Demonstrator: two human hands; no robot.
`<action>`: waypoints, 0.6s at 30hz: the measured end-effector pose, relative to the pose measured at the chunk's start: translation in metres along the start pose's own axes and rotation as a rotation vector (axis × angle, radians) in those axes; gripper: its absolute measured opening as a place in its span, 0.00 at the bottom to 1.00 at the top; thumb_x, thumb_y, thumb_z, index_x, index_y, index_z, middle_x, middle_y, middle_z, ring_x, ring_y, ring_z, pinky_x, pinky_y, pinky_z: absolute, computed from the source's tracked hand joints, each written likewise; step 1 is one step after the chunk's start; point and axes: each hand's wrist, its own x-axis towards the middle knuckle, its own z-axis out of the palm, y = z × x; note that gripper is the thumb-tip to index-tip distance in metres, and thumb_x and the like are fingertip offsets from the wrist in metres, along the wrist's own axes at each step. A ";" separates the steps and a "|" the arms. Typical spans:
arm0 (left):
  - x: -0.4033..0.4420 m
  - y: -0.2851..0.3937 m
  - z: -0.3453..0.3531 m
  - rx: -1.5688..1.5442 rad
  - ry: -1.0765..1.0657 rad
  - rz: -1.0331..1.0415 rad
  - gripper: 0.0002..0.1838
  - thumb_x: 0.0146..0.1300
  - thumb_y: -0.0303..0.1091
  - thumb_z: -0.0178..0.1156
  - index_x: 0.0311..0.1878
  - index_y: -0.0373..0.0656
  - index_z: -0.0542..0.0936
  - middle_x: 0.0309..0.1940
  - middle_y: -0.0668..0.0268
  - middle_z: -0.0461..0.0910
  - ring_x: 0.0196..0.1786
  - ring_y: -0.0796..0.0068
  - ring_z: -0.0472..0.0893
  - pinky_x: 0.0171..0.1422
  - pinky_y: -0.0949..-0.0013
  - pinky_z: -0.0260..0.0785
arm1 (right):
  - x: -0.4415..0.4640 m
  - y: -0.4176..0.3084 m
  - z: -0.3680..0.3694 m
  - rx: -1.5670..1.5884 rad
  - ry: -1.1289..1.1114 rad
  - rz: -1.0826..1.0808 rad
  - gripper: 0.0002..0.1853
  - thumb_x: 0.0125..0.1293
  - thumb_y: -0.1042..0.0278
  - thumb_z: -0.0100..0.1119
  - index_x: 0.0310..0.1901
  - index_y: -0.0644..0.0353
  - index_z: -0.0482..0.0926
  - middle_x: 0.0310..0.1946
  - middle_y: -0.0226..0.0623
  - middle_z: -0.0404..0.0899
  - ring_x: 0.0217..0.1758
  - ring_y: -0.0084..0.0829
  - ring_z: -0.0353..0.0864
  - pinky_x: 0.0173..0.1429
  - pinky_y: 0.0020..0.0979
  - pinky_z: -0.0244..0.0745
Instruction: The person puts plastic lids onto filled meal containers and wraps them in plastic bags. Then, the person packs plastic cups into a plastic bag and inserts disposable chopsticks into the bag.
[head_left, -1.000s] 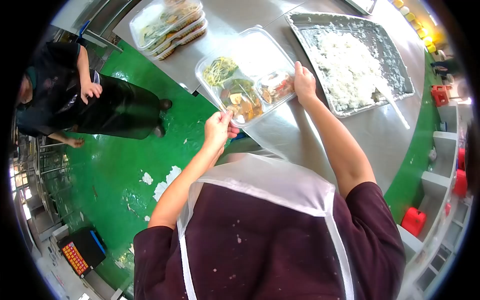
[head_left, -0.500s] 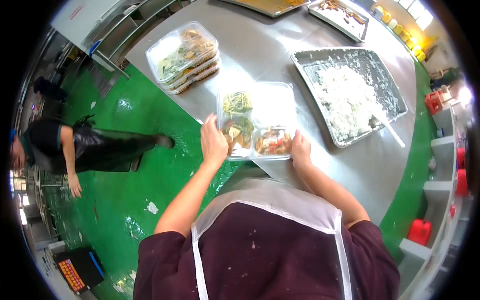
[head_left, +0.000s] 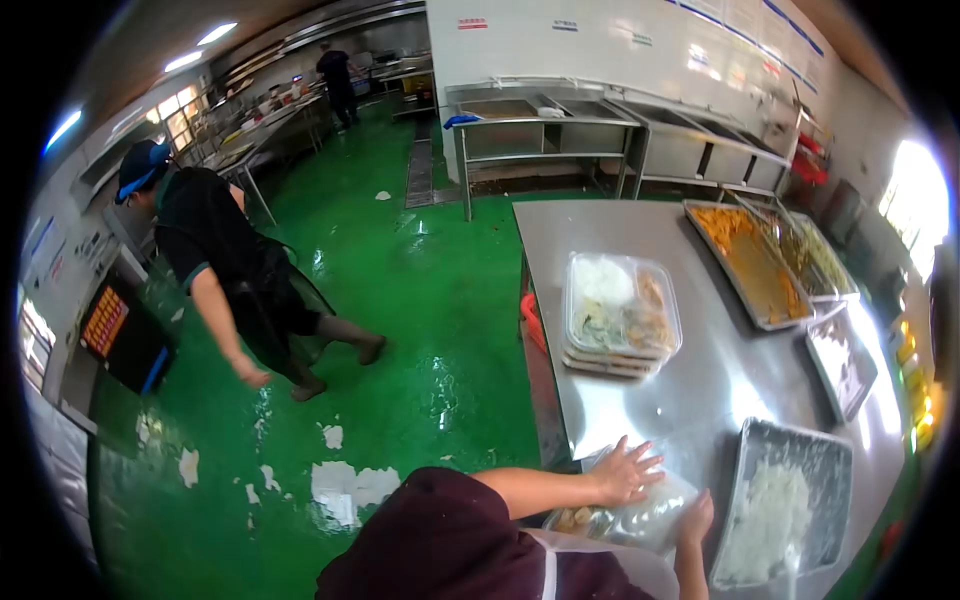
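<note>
A clear plastic meal box (head_left: 655,510) lies at the near edge of the steel table, with food showing faintly through it. My left hand (head_left: 628,474) rests on its top, fingers spread. At the box's right side, my right hand (head_left: 694,520) grips the edge; its fingers are partly hidden. Farther up the table stands a stack of filled meal boxes (head_left: 620,310) with clear lids, showing rice, greens and other food. Just right of my right hand is a metal tray (head_left: 735,500) of white rice (head_left: 770,515).
The steel table (head_left: 545,240) also bears a tray of orange food (head_left: 745,260), a tray of greens (head_left: 815,255) and another shallow tray (head_left: 842,360). A co-worker (head_left: 230,260) walks on the wet green floor (head_left: 430,300) at left. Sinks (head_left: 545,130) line the back wall.
My view has swung left and up, towards the room. My left hand has moved from the box's left side onto its top and spread out. The co-worker has shifted within view.
</note>
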 end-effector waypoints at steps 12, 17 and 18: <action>0.018 -0.076 -0.024 -0.329 0.130 -0.272 0.18 0.66 0.46 0.45 0.35 0.43 0.78 0.34 0.56 0.79 0.40 0.56 0.79 0.44 0.56 0.71 | 0.045 -0.042 0.020 -0.371 -0.089 -0.241 0.25 0.68 0.53 0.38 0.30 0.68 0.77 0.31 0.58 0.76 0.39 0.59 0.74 0.44 0.50 0.67; 0.033 -0.096 0.000 -0.608 0.137 -0.551 0.22 0.68 0.48 0.41 0.35 0.40 0.77 0.29 0.47 0.79 0.35 0.45 0.78 0.40 0.50 0.70 | 0.054 -0.034 0.035 -0.282 -0.130 -0.209 0.24 0.68 0.55 0.39 0.27 0.70 0.75 0.26 0.59 0.73 0.33 0.59 0.72 0.38 0.50 0.64; 0.036 -0.097 0.001 -0.588 0.116 -0.547 0.22 0.68 0.48 0.41 0.35 0.40 0.78 0.29 0.48 0.79 0.35 0.45 0.78 0.41 0.50 0.70 | 0.055 -0.029 0.033 -0.283 -0.131 -0.202 0.24 0.68 0.55 0.39 0.27 0.70 0.74 0.26 0.59 0.72 0.33 0.59 0.71 0.37 0.50 0.63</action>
